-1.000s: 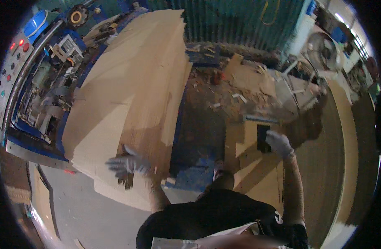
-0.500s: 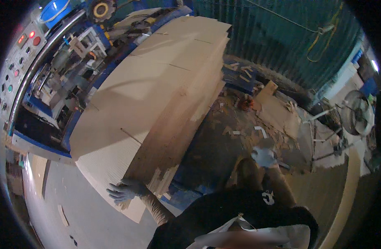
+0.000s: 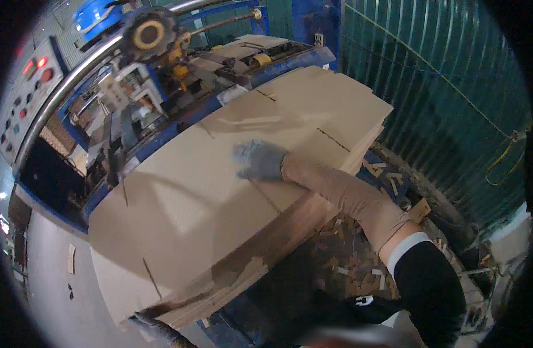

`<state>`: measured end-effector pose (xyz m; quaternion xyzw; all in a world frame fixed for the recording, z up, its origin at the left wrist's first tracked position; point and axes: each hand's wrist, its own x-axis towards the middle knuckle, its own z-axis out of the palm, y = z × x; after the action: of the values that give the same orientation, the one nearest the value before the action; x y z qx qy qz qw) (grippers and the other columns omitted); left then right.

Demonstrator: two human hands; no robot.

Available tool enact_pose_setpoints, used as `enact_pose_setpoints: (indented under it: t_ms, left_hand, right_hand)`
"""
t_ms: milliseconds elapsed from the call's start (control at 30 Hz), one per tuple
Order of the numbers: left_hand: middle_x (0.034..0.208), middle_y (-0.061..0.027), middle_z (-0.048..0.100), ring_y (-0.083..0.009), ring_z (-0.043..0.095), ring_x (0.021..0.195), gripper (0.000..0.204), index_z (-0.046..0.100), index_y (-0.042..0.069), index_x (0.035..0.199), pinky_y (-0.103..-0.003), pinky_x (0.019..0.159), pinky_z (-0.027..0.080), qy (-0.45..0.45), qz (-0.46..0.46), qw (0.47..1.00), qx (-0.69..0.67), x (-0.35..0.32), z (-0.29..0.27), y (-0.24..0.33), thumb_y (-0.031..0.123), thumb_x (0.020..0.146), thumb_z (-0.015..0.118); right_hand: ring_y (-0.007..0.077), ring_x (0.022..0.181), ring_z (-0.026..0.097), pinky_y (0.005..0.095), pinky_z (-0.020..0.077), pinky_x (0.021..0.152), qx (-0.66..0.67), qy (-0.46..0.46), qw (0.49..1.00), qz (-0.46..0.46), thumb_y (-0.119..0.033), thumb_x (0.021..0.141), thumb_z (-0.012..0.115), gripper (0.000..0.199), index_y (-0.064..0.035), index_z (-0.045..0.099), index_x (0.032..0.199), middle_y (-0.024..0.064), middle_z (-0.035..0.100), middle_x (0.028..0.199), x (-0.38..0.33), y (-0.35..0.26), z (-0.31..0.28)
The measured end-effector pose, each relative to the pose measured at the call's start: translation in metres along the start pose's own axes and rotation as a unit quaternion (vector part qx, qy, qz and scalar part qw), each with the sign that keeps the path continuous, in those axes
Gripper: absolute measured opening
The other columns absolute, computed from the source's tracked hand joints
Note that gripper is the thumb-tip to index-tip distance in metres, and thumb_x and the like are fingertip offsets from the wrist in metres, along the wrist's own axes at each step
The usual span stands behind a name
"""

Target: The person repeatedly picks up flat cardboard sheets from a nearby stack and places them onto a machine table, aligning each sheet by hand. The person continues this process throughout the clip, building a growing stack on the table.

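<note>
A stack of long brown cardboard sheets [image 3: 179,174], with short slits cut into the top one, lies at an angle before me. My right hand [image 3: 260,160], in a grey glove, reaches across the top sheet. Its fingers are stretched out and smeared by motion, with nothing visible in them; whether the palm touches the board is unclear. At the stack's near left corner, my gloved left hand [image 3: 155,328] rests against the edge, its visible fingers extended. Part of that hand is hidden by the frame's lower rim.
Beyond the stack stands a blue machine with a metal rail and black toothed wheel [image 3: 147,36]. A control panel [image 3: 29,98] with lit red indicators is at far left. Cardboard scraps [image 3: 359,255] litter the floor at right, below a green corrugated wall [image 3: 440,75].
My right hand has come up from beside my body onto the top sheet. My left hand stays near the stack's near corner. The view has turned, showing more of the machine.
</note>
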<state>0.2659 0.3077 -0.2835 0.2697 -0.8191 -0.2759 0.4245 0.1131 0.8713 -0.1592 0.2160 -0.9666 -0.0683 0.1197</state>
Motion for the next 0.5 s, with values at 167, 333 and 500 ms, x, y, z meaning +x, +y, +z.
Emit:
enact_pose_setpoints:
  t_ms: [167,333,500]
  left_hand:
    - [0.148,-0.0231,0.032,-0.0319,0.039,0.133,0.057,0.037,-0.002,0.141,-0.043,0.109,0.035,-0.158,-0.016,0.818,0.553,0.003,0.015,0.051,0.036,0.098,0.044]
    - [0.148,-0.0220,0.033,-0.0315,0.039,0.133,0.057,0.038,0.000,0.141,-0.042,0.109,0.034,-0.186,-0.164,0.941,0.231,-0.006,0.013,0.069,0.037,0.098,0.043]
    - [0.147,-0.0208,0.034,-0.0311,0.040,0.132,0.057,0.039,0.002,0.141,-0.040,0.109,0.033,-0.198,-0.274,0.941,0.027,-0.021,0.007,0.084,0.039,0.098,0.042]
  right_hand:
    - [0.0335,0.129,0.043,0.0463,0.0312,0.108,0.138,0.013,0.979,0.150,-0.051,0.091,0.044,0.058,-0.0100,0.051,0.131,0.0161,0.045,0.140,-0.018,0.152,0.038]
    - [0.0334,0.129,0.043,0.0449,0.0286,0.110,0.070,0.005,0.963,0.260,-0.052,0.092,0.040,0.060,-0.0107,0.045,0.135,0.0165,0.044,0.141,-0.043,0.243,0.049]
    - [0.0334,0.133,0.038,0.0444,0.0260,0.111,0.058,0.021,0.955,0.291,-0.053,0.092,0.039,0.062,-0.0117,0.043,0.138,0.0166,0.042,0.142,-0.053,0.298,0.061]
